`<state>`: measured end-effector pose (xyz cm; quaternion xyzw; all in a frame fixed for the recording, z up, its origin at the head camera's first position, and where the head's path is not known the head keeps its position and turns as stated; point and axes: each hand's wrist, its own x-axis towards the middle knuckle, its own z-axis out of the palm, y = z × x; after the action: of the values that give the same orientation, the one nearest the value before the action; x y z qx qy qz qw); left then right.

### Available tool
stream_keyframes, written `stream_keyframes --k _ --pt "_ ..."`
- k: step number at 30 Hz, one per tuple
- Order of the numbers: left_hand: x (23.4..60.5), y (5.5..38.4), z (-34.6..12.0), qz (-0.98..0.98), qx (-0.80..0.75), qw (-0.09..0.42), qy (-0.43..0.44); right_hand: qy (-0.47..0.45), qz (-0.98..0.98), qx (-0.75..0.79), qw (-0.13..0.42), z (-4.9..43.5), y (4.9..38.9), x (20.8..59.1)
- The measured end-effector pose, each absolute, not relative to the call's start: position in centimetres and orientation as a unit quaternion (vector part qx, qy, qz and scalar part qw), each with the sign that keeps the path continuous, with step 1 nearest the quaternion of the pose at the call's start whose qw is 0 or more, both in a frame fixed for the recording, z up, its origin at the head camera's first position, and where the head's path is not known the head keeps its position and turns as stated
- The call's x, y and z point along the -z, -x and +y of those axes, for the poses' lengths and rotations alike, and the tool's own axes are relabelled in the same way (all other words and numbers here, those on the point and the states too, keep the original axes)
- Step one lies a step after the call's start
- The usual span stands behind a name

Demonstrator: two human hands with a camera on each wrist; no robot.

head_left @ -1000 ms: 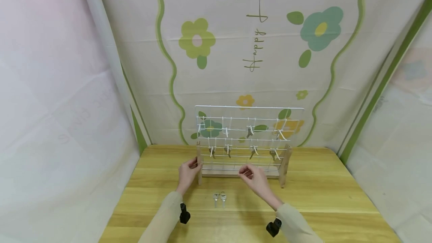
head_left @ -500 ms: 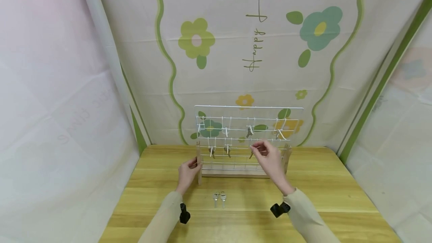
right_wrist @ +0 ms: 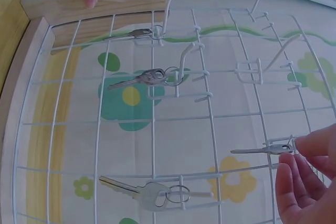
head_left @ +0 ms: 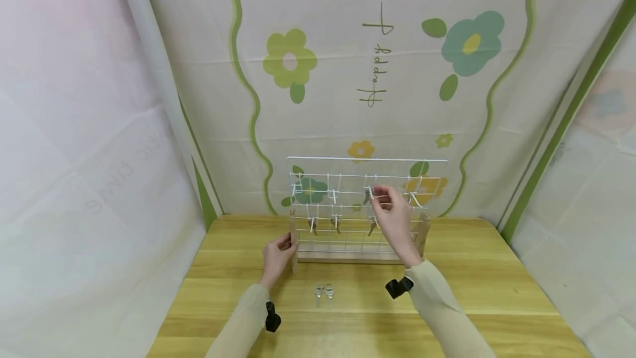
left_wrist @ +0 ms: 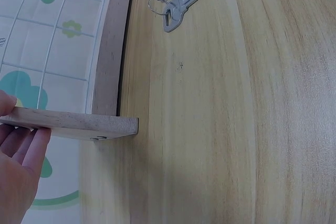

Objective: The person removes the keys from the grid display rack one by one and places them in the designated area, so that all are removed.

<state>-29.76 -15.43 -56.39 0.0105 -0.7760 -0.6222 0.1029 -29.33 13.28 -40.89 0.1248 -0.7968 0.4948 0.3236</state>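
A white wire rack (head_left: 343, 158) on a wooden stand holds keys on hooks. My left hand (head_left: 276, 258) grips its left wooden upright (left_wrist: 73, 121), thumb on one face and fingers on the other. At the upper row, my right hand (head_left: 393, 217) pinches at the ring end of a silver key (right_wrist: 262, 150) by a hook; the fingertips partly hide the ring. Lower-row hooks carry other keys, including one key (right_wrist: 152, 77) and a larger-looking key (right_wrist: 152, 195). Two keys with rings lie on the table, the left key (head_left: 318, 293) beside the right key (head_left: 329, 293).
The rack stands toward the back of the wooden table (head_left: 477, 280), before a flower-printed cloth (head_left: 328, 98). Bare white hooks project from the upper row, such as the upper-left hook (head_left: 333, 196). Cloth walls close off both sides.
My right hand has risen from in front of the rack's base, past the lower row, to the upper-row key. My left hand stays on the upright, and the table keys have not moved.
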Motion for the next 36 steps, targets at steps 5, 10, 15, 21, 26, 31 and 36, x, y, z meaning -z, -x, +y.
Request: stream_keyframes --k 5,10,15,21,26,31,36 --pt "56.7 29.9 -15.4 -0.775 0.622 0.106 -0.013 -0.134 -0.793 -0.484 0.346 13.0 30.0 40.7" --pt "56.9 30.0 -15.4 -0.778 0.618 0.107 -0.010 -0.138 -0.795 -0.468 0.359 13.0 30.3 40.7" --pt "56.9 30.0 -15.4 -0.776 0.622 0.106 -0.009 -0.134 -0.795 -0.464 0.366 13.2 30.6 40.8" --pt "56.8 30.0 -15.5 -0.774 0.624 0.108 -0.007 -0.133 -0.796 -0.464 0.366 13.3 30.5 40.9" --pt "56.7 29.9 -15.4 -0.773 0.625 0.107 -0.006 -0.128 -0.800 -0.468 0.352 13.5 29.7 40.7" --pt "56.6 29.8 -15.3 -0.774 0.624 0.107 -0.010 -0.137 -0.803 -0.468 0.341 13.8 28.8 40.4" --pt "56.6 29.8 -15.3 -0.776 0.622 0.107 -0.012 -0.138 -0.811 -0.463 0.331 14.1 28.1 40.3"
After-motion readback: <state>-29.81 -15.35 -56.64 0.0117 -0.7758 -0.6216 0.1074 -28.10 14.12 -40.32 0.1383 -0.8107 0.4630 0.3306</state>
